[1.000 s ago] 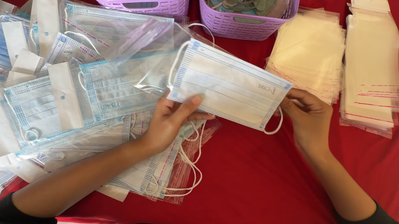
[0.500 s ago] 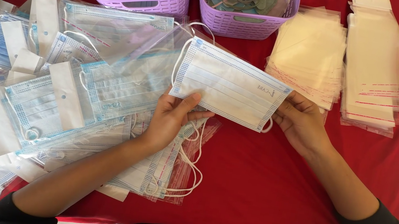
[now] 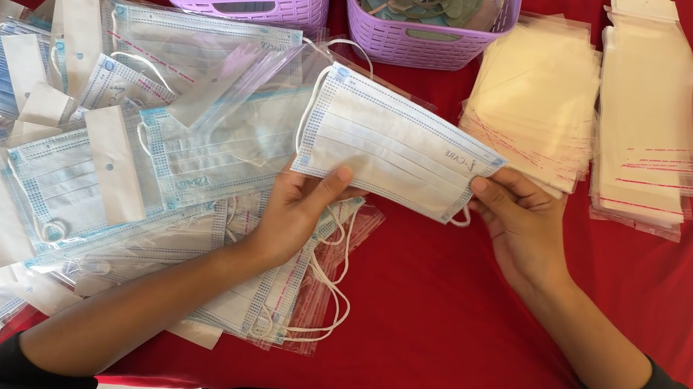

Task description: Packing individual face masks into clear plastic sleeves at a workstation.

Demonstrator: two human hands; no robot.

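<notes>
Both the left hand (image 3: 291, 213) and right hand (image 3: 524, 224) pinch the white pleated face mask (image 3: 393, 144), held above the red tabletop (image 3: 459, 309) at twelve o'clock of the left hand; it looks light, limp, best gripped at its short edges.

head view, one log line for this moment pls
left hand: holds mask | right hand: holds mask end | left: bagged masks | top: baskets

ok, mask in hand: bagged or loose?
Loose. The face mask is bare, spread flat between the left hand and right hand, with no clear sleeve around it, unlike the bagged masks lying at left.
</notes>
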